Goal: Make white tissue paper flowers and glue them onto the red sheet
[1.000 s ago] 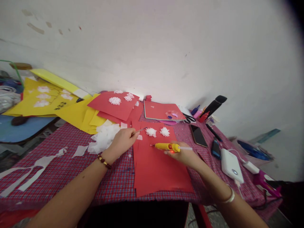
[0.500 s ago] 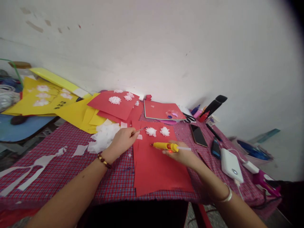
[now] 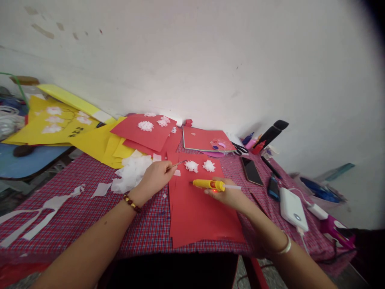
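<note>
Far right, beyond the table, a plastic bin (image 3: 327, 204) with dark blue contents (image 3: 318, 190), too blurred to name. Red card (image 3: 204, 222) lies near the table's front edge; its lower half gives open room below the hands, while a phone (image 3: 252, 171) lies off its right side. Left hand (image 3: 155, 175) pinches a thin stick (image 3: 178, 164), tip just beside the left paper flower (image 3: 191, 166); second flower (image 3: 208, 165) right of it. Right hand (image 3: 224, 195) closed round a yellow glue gun (image 3: 204, 184), nozzle pointing left, below both flowers.
</note>
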Motion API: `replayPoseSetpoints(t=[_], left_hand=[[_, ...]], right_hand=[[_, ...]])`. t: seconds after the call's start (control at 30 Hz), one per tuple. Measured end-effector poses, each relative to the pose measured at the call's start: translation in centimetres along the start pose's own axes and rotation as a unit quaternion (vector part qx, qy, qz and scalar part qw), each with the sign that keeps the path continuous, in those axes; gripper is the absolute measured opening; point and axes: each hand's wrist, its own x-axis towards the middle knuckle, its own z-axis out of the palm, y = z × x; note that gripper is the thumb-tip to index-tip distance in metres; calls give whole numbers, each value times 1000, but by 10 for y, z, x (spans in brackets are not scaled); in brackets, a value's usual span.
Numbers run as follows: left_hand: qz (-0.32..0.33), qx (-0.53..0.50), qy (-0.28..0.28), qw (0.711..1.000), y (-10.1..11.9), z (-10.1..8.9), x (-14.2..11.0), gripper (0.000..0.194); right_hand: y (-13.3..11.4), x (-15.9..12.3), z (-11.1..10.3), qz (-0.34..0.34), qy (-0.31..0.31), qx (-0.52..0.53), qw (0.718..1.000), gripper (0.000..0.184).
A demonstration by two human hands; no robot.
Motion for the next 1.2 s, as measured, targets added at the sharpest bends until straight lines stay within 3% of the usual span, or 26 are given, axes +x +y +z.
replayPoseSetpoints(t=[0.47, 1.2], left_hand=[[-2, 0, 6, 1000, -1, 1, 0, 38], [6, 1, 8, 1000, -3, 2, -1, 39]], right_hand=[[1, -3, 2, 5, 4, 5, 1000, 25], [1, -19, -14, 33, -30, -6, 999, 26]])
